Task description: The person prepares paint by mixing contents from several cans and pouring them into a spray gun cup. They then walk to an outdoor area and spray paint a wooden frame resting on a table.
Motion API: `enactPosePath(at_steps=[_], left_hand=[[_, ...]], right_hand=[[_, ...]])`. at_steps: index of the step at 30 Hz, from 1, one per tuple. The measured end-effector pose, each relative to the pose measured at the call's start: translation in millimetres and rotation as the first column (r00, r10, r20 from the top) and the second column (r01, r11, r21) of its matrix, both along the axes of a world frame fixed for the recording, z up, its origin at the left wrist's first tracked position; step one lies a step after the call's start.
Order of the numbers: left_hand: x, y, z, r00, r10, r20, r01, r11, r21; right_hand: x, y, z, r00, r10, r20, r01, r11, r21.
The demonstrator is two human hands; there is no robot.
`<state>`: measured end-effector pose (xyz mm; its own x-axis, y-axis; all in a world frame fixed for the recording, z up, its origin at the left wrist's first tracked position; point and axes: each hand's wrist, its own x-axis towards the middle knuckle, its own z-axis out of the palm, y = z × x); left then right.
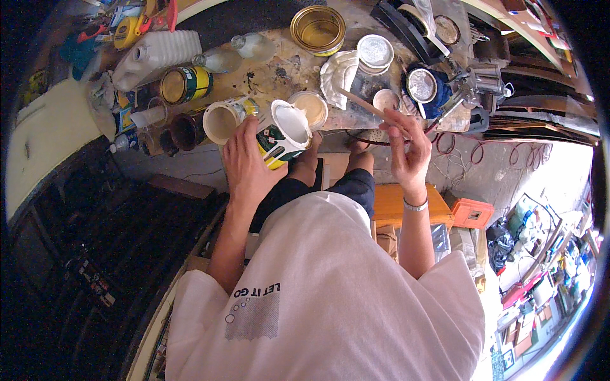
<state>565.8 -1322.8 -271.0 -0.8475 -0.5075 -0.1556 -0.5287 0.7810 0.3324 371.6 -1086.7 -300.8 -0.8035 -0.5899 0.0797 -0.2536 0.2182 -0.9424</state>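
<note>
Paint can (281, 134), one: held tilted at the near edge of the table (279, 76); far side hidden, contents hard to make out. Cream tub (311, 105), one: partly covered by the can. Wooden stick (365, 106), one: tip overlapping white cloth (338, 75), contact uncertain. Left hand (246, 160): curled around the can's side. Right hand (408, 147): raised, fingers bent, gripping the stick.
</note>
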Motion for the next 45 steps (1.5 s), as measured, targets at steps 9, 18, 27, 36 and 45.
enactPosePath(at_steps=[9, 18, 27, 36, 45], left_hand=[[5, 0, -5, 0.999, 0.004, -0.04, -0.004, 1.0, 0.009], [26, 6, -30, 0.965, 0.096, -0.244, -0.066, 0.99, 0.127], [32, 7, -38, 0.947, 0.173, -0.273, -0.128, 0.976, 0.173], [31, 9, -38, 0.941, 0.204, -0.269, -0.159, 0.971, 0.179], [37, 19, -57, 0.846, 0.357, -0.397, -0.266, 0.927, 0.265]], right_hand=[[-5, -26, 25, 0.938, 0.279, -0.204, -0.268, 0.96, 0.082], [-7, -49, 44, 0.755, 0.56, -0.343, -0.51, 0.829, 0.231], [-11, -60, 50, 0.682, 0.629, -0.374, -0.56, 0.777, 0.286], [-7, -61, 58, 0.589, 0.707, -0.392, -0.612, 0.707, 0.354], [-4, -53, 59, 0.74, 0.622, -0.257, -0.564, 0.781, 0.267]])
